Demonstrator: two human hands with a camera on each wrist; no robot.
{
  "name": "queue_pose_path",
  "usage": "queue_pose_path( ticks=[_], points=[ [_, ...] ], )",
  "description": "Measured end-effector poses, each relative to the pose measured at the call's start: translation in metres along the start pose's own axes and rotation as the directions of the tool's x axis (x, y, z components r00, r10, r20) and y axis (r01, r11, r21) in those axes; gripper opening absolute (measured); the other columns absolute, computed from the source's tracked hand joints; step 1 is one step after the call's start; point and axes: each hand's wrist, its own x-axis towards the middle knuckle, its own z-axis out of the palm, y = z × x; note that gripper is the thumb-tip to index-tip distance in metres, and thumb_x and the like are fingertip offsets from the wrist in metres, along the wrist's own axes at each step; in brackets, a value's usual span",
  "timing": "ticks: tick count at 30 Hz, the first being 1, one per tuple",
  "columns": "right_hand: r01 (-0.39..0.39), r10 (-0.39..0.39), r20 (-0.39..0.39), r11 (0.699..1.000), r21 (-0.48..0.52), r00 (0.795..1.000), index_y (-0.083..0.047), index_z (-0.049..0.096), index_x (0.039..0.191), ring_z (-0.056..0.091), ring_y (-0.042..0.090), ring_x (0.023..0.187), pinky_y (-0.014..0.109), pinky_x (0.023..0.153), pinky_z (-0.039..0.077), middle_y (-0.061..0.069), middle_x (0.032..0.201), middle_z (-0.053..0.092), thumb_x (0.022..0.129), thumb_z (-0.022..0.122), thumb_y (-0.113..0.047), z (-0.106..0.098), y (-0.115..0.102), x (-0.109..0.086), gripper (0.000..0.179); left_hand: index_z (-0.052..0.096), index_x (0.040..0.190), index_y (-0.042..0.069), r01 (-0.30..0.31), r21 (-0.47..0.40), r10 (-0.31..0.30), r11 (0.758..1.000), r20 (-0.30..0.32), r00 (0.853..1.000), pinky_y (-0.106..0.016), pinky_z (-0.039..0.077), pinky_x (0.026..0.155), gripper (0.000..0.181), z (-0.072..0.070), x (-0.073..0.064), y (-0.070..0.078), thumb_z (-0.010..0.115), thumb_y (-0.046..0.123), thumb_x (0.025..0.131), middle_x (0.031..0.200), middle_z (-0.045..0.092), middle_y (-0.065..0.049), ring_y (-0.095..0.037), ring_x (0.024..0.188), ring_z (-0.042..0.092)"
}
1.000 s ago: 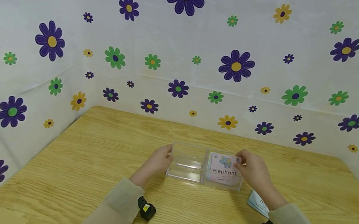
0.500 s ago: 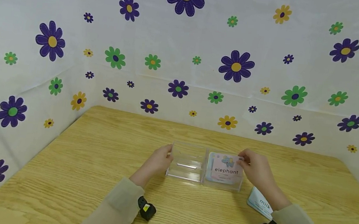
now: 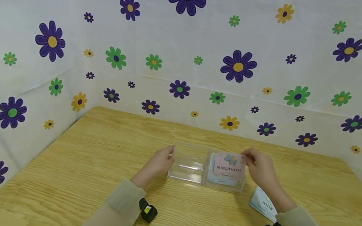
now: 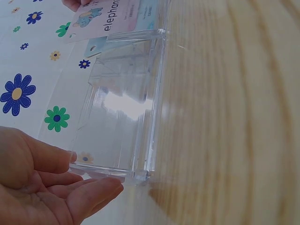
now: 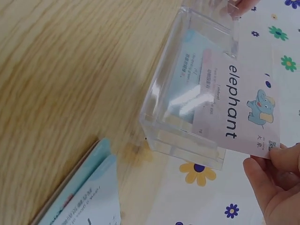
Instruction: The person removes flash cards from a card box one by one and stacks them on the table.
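Right fingers: your right hand pinches the elephant card at its top right corner, between thumb and fingertips.
Left fingers: your left hand grips the left end of the clear holder, thumb and fingers bracketing its wall.
Elephant card: pink, flat and round-cornered; it sits high in the holder's right compartment, overlapping a pale blue card on the near side.
Card's handling: likely light and springy-stiff, with a smooth face that could slip; a corner or top edge gives you the cleanest hold, and hard squeezing might crease it.
Holder: see-through, hard-edged, with two compartments side by side and stepped ledges showing in the left one; probably rigid, light, slick and prone to scratches, so its end wall suits your steadying grip.
Milk card: pale blue, lying flat, near and right of the holder, with more card edges beneath it.
Table: yellowish wood grain with a slight sheen.
Cloth: white, creased, flower-printed, along the far side.
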Motion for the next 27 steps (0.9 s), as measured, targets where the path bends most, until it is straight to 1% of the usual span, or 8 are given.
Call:
queue_pose_path(
  ticks=[6,10,14,17,22,27],
  points=[
    [-0.026,0.027,-0.019,1.000,0.007,0.999,0.006,0.059,0.097,0.056,0.026,0.078,0.040,0.069,0.050,0.019,0.093,0.061,0.086,0.048,0.008,0.000,0.000,-0.001,0.016,0.026,0.134,-0.009,-0.004,-0.009,0.004,1.000,-0.001,1.000,-0.045,0.037,0.092,0.044,-0.001,-0.001,0.000,0.038,0.001,0.093,0.135,0.031,-0.024,-0.038,0.116,0.040],
    [-0.035,0.036,-0.048,0.999,0.021,0.998,0.007,0.059,0.097,0.057,0.028,0.081,0.040,0.070,0.050,0.020,0.093,0.061,0.086,0.047,0.007,0.001,0.000,-0.001,0.016,0.024,0.134,-0.010,-0.007,-0.015,0.007,1.000,0.000,1.000,-0.046,0.037,0.093,0.045,0.000,-0.002,0.001,0.038,0.001,0.093,0.136,0.031,-0.024,-0.038,0.116,0.040],
    [-0.043,0.047,-0.074,0.998,0.053,0.996,0.008,0.057,0.098,0.057,0.029,0.081,0.040,0.071,0.051,0.021,0.092,0.060,0.088,0.046,0.006,-0.002,0.001,-0.001,0.015,0.027,0.133,-0.010,-0.019,-0.017,0.019,1.000,0.001,1.000,-0.046,0.037,0.092,0.044,0.000,-0.003,0.002,0.038,0.000,0.092,0.135,0.032,-0.024,-0.039,0.115,0.040],
    [-0.049,0.055,-0.083,0.996,0.072,0.995,0.009,0.056,0.099,0.057,0.029,0.081,0.040,0.071,0.051,0.022,0.092,0.059,0.088,0.046,0.006,-0.006,0.001,-0.002,0.015,0.028,0.133,-0.009,-0.011,-0.025,0.011,1.000,-0.001,1.000,-0.047,0.037,0.092,0.043,0.000,-0.003,0.002,0.038,0.000,0.092,0.135,0.032,-0.023,-0.039,0.116,0.040],
    [-0.053,0.060,-0.083,0.995,0.083,0.995,0.009,0.056,0.099,0.056,0.028,0.080,0.039,0.070,0.051,0.022,0.092,0.059,0.087,0.046,0.008,-0.011,0.002,-0.005,0.015,0.027,0.134,-0.008,0.020,-0.025,-0.021,0.999,-0.009,1.000,-0.046,0.036,0.094,0.044,-0.001,-0.002,0.003,0.038,0.002,0.093,0.136,0.032,-0.022,-0.037,0.116,0.039],
    [-0.057,0.064,-0.093,0.995,0.078,0.994,0.010,0.056,0.100,0.057,0.029,0.081,0.038,0.069,0.051,0.022,0.092,0.059,0.087,0.047,0.007,-0.016,0.007,-0.009,0.016,0.026,0.134,-0.008,0.025,-0.017,-0.025,1.000,-0.007,1.000,-0.046,0.036,0.093,0.044,0.000,-0.002,0.004,0.038,0.003,0.093,0.135,0.032,-0.023,-0.037,0.116,0.040]
  ],
)
